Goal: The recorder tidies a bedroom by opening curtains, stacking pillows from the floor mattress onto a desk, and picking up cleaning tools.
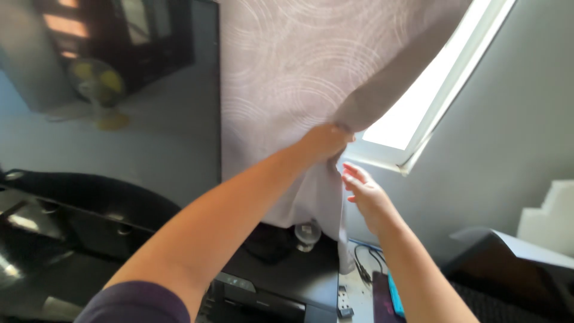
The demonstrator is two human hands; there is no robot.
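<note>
Left hand [326, 142] grip bunched tight on curtain [287, 78] edge, pulling it off the window [418, 107]. Right hand [365, 194] just below, fingers spread, beside the hanging fold, contact unclear. Curtain hangs over the bench [299, 278], next to the TV [119, 90].

A black desk [287, 278] runs across the lower middle of the frame; near its centre stands a small clear glass jar [306, 235], with a dark rounded object [270, 242] just left of it; toward the lower right a pale surface [357, 294] carries black cables [366, 263] and a dark flat device [382, 296].
</note>
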